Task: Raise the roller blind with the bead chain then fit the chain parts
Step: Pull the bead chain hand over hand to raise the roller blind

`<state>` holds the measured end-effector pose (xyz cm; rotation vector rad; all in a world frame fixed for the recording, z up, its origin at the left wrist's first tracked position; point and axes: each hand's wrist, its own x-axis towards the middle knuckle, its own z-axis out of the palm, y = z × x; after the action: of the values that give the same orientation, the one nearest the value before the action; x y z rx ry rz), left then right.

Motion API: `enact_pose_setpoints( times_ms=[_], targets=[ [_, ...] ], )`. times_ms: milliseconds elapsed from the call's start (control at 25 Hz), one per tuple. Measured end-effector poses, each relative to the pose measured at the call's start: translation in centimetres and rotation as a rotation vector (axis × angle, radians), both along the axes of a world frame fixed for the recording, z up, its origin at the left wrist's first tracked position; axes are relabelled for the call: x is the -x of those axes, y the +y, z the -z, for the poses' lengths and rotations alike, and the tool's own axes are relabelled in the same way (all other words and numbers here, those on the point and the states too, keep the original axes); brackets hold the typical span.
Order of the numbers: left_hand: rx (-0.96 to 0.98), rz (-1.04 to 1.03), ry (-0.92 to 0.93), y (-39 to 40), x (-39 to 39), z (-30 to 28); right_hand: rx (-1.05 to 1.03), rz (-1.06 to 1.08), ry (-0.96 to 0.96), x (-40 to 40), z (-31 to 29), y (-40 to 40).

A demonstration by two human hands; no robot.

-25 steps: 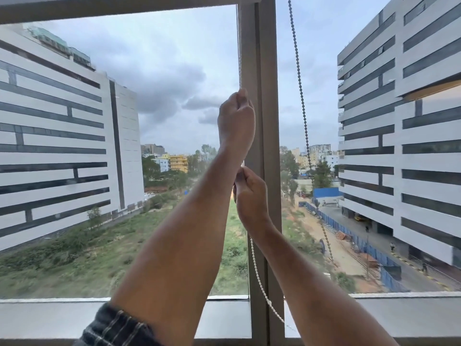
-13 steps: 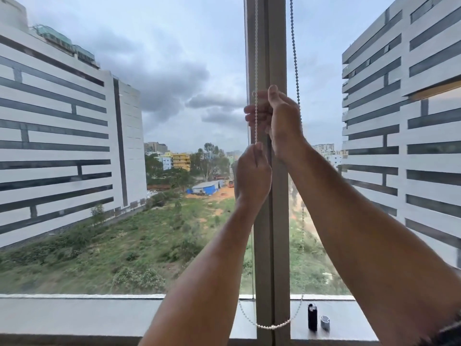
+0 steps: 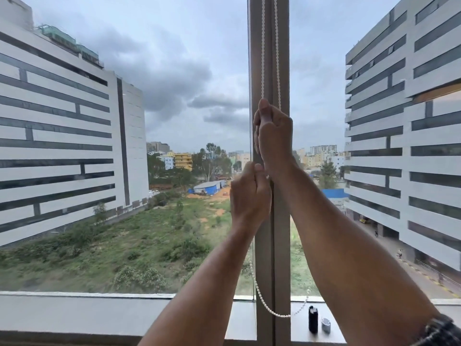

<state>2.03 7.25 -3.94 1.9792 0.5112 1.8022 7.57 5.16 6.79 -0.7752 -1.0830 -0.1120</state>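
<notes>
A white bead chain (image 3: 262, 46) hangs in two strands in front of the grey window mullion (image 3: 282, 233). My right hand (image 3: 274, 136) is closed around the left strand, high on the mullion. Just below it, my left hand (image 3: 249, 198) grips the same strand in a fist. The chain's loop (image 3: 269, 311) sags down to the sill. The roller blind itself is out of sight above the frame. A black chain part (image 3: 313, 319) and a small grey part (image 3: 325, 325) stand on the sill at the right.
The grey window sill (image 3: 99, 313) runs across the bottom. Glass panes lie either side of the mullion, with white buildings and a green field outside.
My left hand dropped from the upper grip to the lower one, and my right hand rose above it. The view shifted right, bringing the sill parts into sight.
</notes>
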Motion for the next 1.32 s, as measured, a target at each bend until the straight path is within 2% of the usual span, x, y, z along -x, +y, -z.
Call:
enact_pose_setpoints(
  times_ms=[120, 280, 400, 480, 520, 720, 800, 920, 1040, 1320],
  targets=[
    [-0.046, -0.034, -0.204, 0.5, 1.1, -5.0, -0.003, 0.038, 0.01, -0.1, 1.7, 1.4],
    [-0.094, -0.101, -0.169, 0.0, 2.3, -11.8, -0.013, 0.028, -0.004, 0.1, 4.7, 2.8],
    [0.094, 0.143, -0.071, -0.4, 2.7, -15.5, 0.055, 0.023, -0.007, 1.0, 6.7, 2.7],
    [0.238, 0.401, -0.071, -0.6, 2.7, -16.8, 0.081, 0.019, 0.002, 2.0, 8.3, 2.8],
    [0.27, 0.459, -0.092, -0.6, 2.6, -17.0, 0.093, 0.012, 0.009, 2.5, 9.1, 2.7],
    [0.181, 0.278, -0.2, 0.1, 1.9, -15.4, 0.184, -0.05, -0.045, 2.5, 11.6, 2.3],
    [0.147, 0.249, -0.202, 0.3, 1.7, -14.9, 0.211, -0.155, 0.002, 2.0, 10.8, 1.9],
    [0.049, 0.14, -0.19, 0.0, 1.3, -13.9, 0.097, -0.235, 0.104, 1.2, 7.3, 1.1],
    [0.0, 0.072, -0.173, -0.6, 1.2, -11.7, 0.017, -0.268, 0.121, 0.8, 2.5, 0.0],
    [0.002, 0.054, -0.081, -1.2, 0.2, -3.4, 0.135, -0.445, 0.028, 0.5, -4.3, -2.1]
  ],
)
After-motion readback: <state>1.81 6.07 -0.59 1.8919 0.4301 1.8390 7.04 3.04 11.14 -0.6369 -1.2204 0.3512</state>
